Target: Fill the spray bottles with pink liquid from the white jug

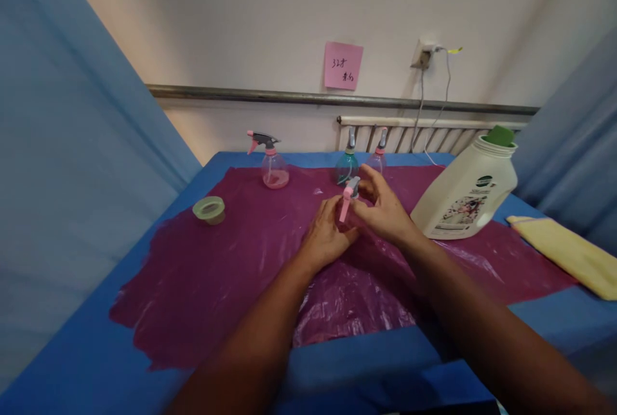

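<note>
Gripping, head view: left hand (325, 234) cupped a spray bottle (348, 196), body mostly hidden, at dial centre; right hand (385, 211) closed about its neck. Step looked like adjusting the spray head (354, 185); next move seemed to call for a steadied base. Twelve o'clock: pink note (343, 65) read "32", rest unclear. Three o'clock: white jug (441, 193), label (463, 212) illegible.

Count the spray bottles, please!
4: front bottle between left hand and right hand; pink-liquid bottle, back left; teal bottle, further back; another bottle right of the teal one.
</note>
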`<state>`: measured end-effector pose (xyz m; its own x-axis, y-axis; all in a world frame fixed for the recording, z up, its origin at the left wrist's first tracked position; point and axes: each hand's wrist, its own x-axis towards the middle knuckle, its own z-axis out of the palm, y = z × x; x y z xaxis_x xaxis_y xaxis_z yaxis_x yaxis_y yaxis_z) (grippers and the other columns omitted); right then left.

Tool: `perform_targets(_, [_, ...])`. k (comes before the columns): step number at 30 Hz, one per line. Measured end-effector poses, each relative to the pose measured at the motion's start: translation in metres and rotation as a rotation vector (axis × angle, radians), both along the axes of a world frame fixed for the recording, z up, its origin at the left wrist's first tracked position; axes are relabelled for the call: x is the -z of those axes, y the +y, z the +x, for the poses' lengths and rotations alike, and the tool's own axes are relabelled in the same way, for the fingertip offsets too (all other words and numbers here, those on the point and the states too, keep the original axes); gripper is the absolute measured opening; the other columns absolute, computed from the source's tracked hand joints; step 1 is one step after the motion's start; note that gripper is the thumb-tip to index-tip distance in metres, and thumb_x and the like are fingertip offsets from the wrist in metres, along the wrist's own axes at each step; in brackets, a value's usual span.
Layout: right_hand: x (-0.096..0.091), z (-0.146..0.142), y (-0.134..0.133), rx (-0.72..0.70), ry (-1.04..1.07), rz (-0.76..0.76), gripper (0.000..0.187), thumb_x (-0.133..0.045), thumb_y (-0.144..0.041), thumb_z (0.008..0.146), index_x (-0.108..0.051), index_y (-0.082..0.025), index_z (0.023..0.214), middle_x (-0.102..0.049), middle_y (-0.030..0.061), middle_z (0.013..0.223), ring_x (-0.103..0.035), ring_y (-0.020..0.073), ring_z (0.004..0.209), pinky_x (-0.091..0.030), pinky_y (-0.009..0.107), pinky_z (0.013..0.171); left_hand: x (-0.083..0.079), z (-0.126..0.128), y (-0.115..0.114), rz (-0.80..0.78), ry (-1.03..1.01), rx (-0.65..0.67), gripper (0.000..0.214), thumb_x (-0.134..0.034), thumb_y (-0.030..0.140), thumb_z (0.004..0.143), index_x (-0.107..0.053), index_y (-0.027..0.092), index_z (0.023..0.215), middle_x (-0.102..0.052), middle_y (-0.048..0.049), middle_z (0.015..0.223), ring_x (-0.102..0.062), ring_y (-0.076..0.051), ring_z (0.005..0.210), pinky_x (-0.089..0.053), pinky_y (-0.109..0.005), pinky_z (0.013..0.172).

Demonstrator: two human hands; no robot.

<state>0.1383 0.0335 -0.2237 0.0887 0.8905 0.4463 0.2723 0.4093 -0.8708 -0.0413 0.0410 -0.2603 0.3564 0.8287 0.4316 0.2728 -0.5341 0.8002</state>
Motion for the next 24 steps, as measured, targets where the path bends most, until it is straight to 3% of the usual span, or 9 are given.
perform_targets(4, [0.002, 0.000, 0.001, 0.114, -0.052, 0.031, 0.089, -0.087, -0.038, 0.082, -0.055, -0.026, 0.164, -0.079, 0.0072, 0.120, -0.077, 0.0286, 0.115, -0.057, 0.057, 0.119, 0.002, 0.000, 0.000, -0.018, -0.003, -0.010, 0.068, -0.094, 0.038, 0.088, -0.063, 0.032, 0.149, -0.069, -0.0102, 0.146, -0.067, -0.036, 0.141, -0.057, -0.054, 0.118])
perform_targets(6, [0.000, -0.001, -0.002, 0.052, -0.033, 0.017, 0.091, -0.084, -0.036, 0.086, -0.051, -0.026, 0.169, -0.080, 0.0088, 0.124, -0.077, 0.0294, 0.119, -0.057, 0.058, 0.121, 0.002, -0.001, -0.001, -0.040, 0.007, -0.022, 0.073, -0.094, 0.037, 0.086, -0.061, 0.031, 0.151, -0.068, -0.0107, 0.147, -0.067, -0.036, 0.140, -0.057, -0.054, 0.117])
perform_targets(10, [-0.003, -0.001, -0.007, -0.111, 0.030, -0.012, 0.102, -0.080, -0.036, 0.091, -0.034, -0.030, 0.181, -0.073, 0.0144, 0.151, -0.071, 0.0314, 0.140, -0.056, 0.057, 0.124, 0.002, -0.001, -0.001, -0.048, 0.016, -0.014, 0.077, -0.094, 0.034, 0.085, -0.058, 0.029, 0.153, -0.067, -0.0114, 0.147, -0.067, -0.036, 0.140, -0.057, -0.054, 0.117])
perform_targets(12, [-0.004, 0.000, -0.006, -0.068, -0.007, 0.008, 0.098, -0.085, -0.037, 0.087, -0.043, -0.030, 0.176, -0.074, 0.0142, 0.149, -0.072, 0.0325, 0.138, -0.055, 0.059, 0.124, 0.001, 0.000, -0.002, -0.051, 0.017, -0.018, 0.076, -0.094, 0.032, 0.085, -0.059, 0.029, 0.152, -0.068, -0.0116, 0.146, -0.068, -0.036, 0.138, -0.057, -0.054, 0.116])
perform_targets(16, [-0.004, 0.003, -0.003, 0.058, -0.059, 0.045, 0.083, -0.089, -0.040, 0.083, -0.062, -0.022, 0.159, -0.082, 0.0106, 0.122, -0.079, 0.0312, 0.116, -0.058, 0.061, 0.119, -0.001, 0.001, -0.004, -0.060, 0.027, -0.038, 0.073, -0.092, 0.030, 0.084, -0.060, 0.030, 0.150, -0.069, -0.0101, 0.143, -0.070, -0.035, 0.135, -0.059, -0.052, 0.113])
perform_targets(24, [-0.006, 0.003, -0.013, -0.068, 0.014, 0.030, 0.079, -0.084, -0.036, 0.092, -0.058, -0.026, 0.165, -0.080, 0.0135, 0.139, -0.078, 0.0309, 0.131, -0.056, 0.060, 0.124, -0.007, -0.001, -0.008, -0.083, 0.069, -0.040, 0.078, -0.095, 0.036, 0.083, -0.060, 0.032, 0.152, -0.070, -0.0094, 0.145, -0.070, -0.035, 0.135, -0.059, -0.052, 0.114])
